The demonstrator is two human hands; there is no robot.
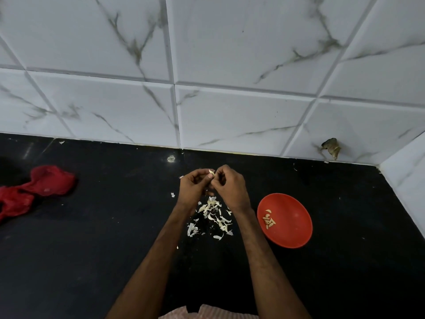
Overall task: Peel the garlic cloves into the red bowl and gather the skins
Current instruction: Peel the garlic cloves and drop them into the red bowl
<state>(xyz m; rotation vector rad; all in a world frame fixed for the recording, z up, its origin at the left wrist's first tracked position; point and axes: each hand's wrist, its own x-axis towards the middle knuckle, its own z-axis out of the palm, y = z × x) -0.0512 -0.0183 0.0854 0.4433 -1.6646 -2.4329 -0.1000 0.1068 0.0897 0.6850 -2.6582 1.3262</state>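
Note:
Both hands meet above the black counter. My left hand (195,183) and my right hand (227,184) pinch one small garlic clove (211,173) between their fingertips, its pale skin showing at the top. Below the hands lies a loose scatter of white garlic skins (212,216) on the counter. The red bowl (288,226) sits to the right of my right forearm, with several peeled cloves (268,221) lying in its left part.
A crumpled red cloth (34,192) lies at the far left of the counter (103,238). White marbled wall tiles (207,88) rise behind, and a side wall (404,192) closes the right. A few stray skin bits lie left of the hands.

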